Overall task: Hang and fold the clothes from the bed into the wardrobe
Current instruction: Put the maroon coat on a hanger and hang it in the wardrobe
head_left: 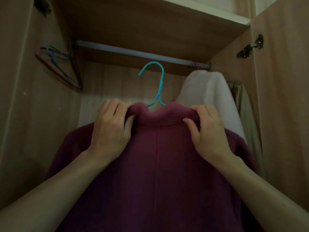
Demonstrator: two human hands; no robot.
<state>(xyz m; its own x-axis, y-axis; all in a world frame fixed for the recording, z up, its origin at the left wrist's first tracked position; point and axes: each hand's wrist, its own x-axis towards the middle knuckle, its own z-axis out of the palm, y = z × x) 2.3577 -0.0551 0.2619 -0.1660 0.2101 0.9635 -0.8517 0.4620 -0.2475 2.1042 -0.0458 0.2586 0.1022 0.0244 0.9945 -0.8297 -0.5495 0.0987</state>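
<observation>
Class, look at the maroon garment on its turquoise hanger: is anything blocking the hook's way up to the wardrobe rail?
Nothing visible does. The turquoise hanger has bare rail above its hook; the white garment hangs farther right, the empty hangers far left.

Home bedroom: wardrobe (275, 97), hanging rail (142, 53).

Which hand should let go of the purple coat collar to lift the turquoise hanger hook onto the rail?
Probably the left hand. The turquoise wire hanger hook opens leftward, and the metal rail is bare there. The right hand sits beside the hanging white garment, both gripping the purple coat's collar.
</observation>
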